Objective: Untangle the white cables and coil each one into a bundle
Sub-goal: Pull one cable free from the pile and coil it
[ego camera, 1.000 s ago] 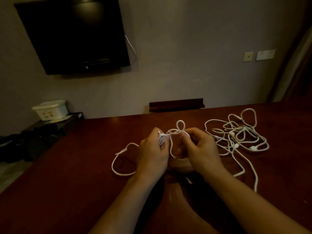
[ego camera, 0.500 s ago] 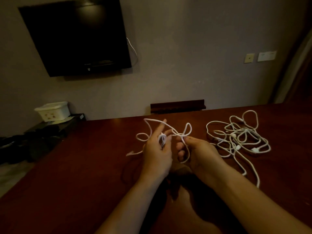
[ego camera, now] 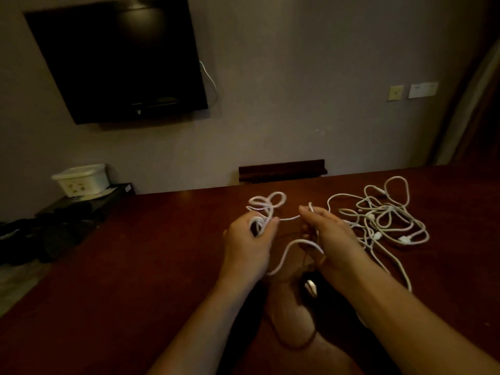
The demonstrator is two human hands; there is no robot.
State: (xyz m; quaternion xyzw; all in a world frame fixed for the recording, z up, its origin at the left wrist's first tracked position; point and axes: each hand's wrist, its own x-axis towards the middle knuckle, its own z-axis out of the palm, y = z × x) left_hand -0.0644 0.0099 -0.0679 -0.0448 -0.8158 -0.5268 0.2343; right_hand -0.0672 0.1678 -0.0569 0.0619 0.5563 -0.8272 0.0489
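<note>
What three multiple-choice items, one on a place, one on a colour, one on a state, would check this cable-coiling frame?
1. Where does the tangled pile of cables lie on the table?
A. to the right of the right hand
B. left of the left hand
C. on the floor

2. What colour is the cable being coiled?
A. black
B. white
C. red

3. What is the left hand doing?
A. lying flat on the table
B. holding loops of cable in its grip
C. touching the television

Key:
1 A: the pile sits beyond the right hand, toward the table's right edge.
2 B: the loops above the left hand show plainly white against the dark red table.
3 B: several turns of cable pass round its fingers, and a strand runs across to the right hand.
</note>
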